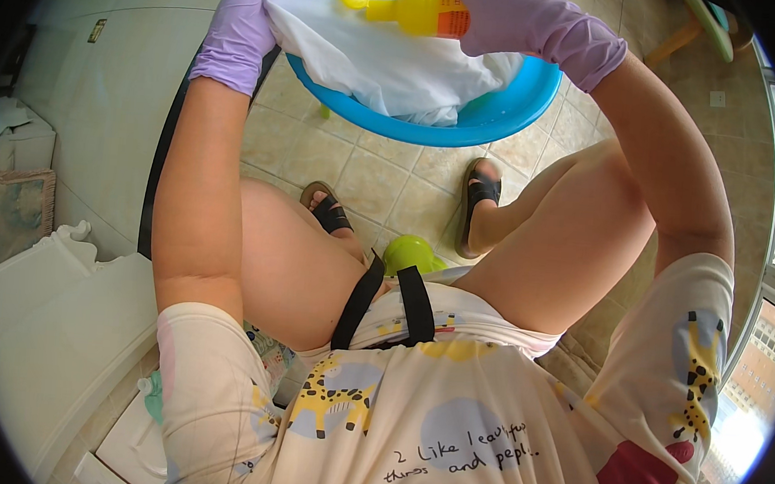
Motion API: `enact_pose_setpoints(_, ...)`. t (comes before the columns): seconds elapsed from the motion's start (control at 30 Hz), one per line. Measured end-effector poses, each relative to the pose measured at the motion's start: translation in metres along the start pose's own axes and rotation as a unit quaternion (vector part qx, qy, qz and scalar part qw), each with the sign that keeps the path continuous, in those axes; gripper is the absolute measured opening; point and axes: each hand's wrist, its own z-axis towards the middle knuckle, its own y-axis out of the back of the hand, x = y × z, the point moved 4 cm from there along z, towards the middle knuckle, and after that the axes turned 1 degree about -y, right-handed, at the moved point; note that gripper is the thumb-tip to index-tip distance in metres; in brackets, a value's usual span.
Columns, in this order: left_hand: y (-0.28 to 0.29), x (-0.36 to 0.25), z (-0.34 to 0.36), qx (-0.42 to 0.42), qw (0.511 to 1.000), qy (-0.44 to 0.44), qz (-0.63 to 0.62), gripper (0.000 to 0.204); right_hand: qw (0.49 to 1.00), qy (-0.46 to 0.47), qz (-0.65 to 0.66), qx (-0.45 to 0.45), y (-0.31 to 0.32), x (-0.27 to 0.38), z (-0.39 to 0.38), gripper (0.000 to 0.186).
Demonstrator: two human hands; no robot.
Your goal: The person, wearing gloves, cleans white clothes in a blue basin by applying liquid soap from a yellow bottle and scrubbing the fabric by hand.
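Observation:
I wear lilac gloves on both hands. My left hand (pixel 242 26) grips the edge of a white cloth (pixel 339 47) at the top of the view. My right hand (pixel 514 20) is closed round a yellow bottle (pixel 416 12) with an orange label, tipped on its side over the cloth, its narrow neck and yellow tip pointing toward my left hand. The cloth drapes into a blue plastic basin (pixel 506 122); the inside of the basin is mostly hidden under it.
My sandalled feet are on the tiled floor (pixel 393 174) below the basin. A light-green plastic object (pixel 406 254) sits between my legs. White plastic furniture (pixel 53 325) is at the left. A wooden stool (pixel 672 41) stands at the upper right, near windows (pixel 771 340).

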Motion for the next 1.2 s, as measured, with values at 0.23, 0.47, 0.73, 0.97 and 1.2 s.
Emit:
enact_pose_setpoints(0.23, 0.002, 0.0, 0.0, -0.005, 1.0, -0.008, 0.011, 0.031, 0.998, -0.009, 0.063, -0.019, -0.005, -0.019, -0.013, 0.039)
enact_pose_setpoints(0.47, 0.0, 0.001, -0.002, -0.04, 0.999, 0.011, 0.018, 0.033, 0.993, -0.074, 0.091, -0.002, 0.004, -0.038, -0.033, 0.045)
enact_pose_setpoints(0.73, 0.017, -0.005, 0.004, -0.025, 0.997, -0.019, 0.064, 0.034, 0.985, -0.088, 0.149, -0.005, 0.007, -0.046, -0.059, 0.045)
enact_pose_setpoints(0.97, 0.02, -0.007, 0.009, -0.025, 0.997, -0.025, 0.076, 0.032, 0.989, -0.082, 0.121, -0.008, -0.015, -0.051, -0.058, 0.044)
enact_pose_setpoints(1.2, 0.023, -0.016, 0.007, 0.053, 0.996, -0.023, 0.065, 0.032, 0.983, -0.089, 0.161, -0.015, -0.017, -0.063, -0.058, 0.044)
